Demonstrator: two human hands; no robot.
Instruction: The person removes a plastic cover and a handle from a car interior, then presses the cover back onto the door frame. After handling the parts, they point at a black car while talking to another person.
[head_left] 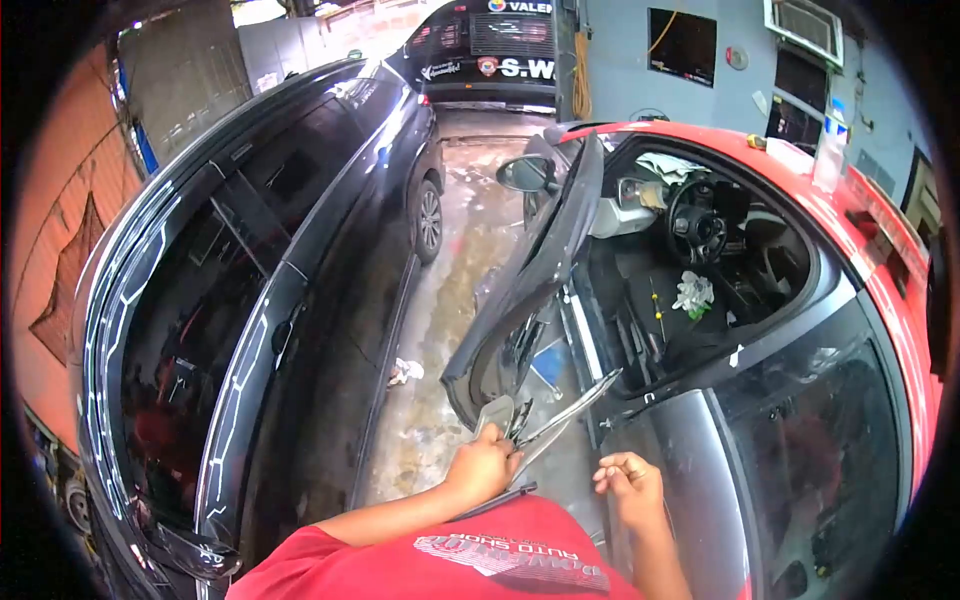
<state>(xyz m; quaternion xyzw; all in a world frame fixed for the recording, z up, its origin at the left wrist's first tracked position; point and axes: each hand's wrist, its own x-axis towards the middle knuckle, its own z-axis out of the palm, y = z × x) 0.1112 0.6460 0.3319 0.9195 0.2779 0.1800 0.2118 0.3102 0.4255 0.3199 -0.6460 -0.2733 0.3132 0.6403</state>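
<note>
Gripping a metal tool [566, 411], the left hand [485, 465] seems to be prying at the door [545, 255] beyond its fingers — the right hand [630, 487] is loosely curled, seemingly empty; steady leverage is probably needed next.

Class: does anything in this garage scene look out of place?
Yes. A bottle stands on the red car roof, where it could topple. A crumpled white cloth lies inside that car, and a scrap lies on the wet floor beside the black car.

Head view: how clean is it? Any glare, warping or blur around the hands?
Head view: strong fisheye warp with black corners; white glare streaks on the black car; left hand on the metal tool and right hand evenly lit, slightly soft.
</note>
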